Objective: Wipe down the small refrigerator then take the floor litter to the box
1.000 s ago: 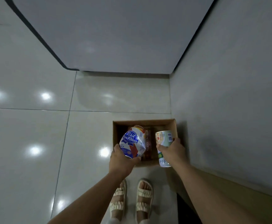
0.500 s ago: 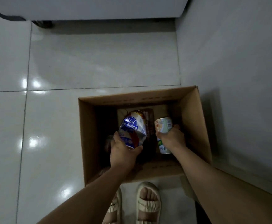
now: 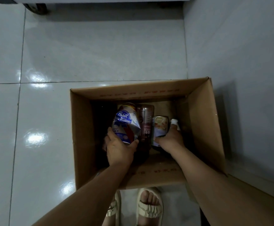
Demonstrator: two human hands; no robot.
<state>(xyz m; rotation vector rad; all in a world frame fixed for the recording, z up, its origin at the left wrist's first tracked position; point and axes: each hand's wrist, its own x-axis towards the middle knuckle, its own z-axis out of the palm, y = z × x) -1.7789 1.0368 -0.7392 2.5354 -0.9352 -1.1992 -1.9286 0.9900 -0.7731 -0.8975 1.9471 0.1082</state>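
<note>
Both hands inside the box (image 3: 200, 115) — left hand (image 3: 120, 149) clamped on a crushed can (image 3: 126, 123), right hand (image 3: 171, 141) on a cup (image 3: 160, 126) at 3 o'clock. Neither released yet — litter run looks nearly done.

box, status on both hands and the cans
Left hand holds crushed beer can, right hand holds pale can. Both inside cardboard box. Brown bottle lies beneath.

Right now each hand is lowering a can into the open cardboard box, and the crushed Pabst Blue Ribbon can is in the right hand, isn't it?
Not quite: the head view shows the crushed Pabst Blue Ribbon can in the left hand. The right hand holds the other, pale-labelled can. Both are inside the open cardboard box.
</note>
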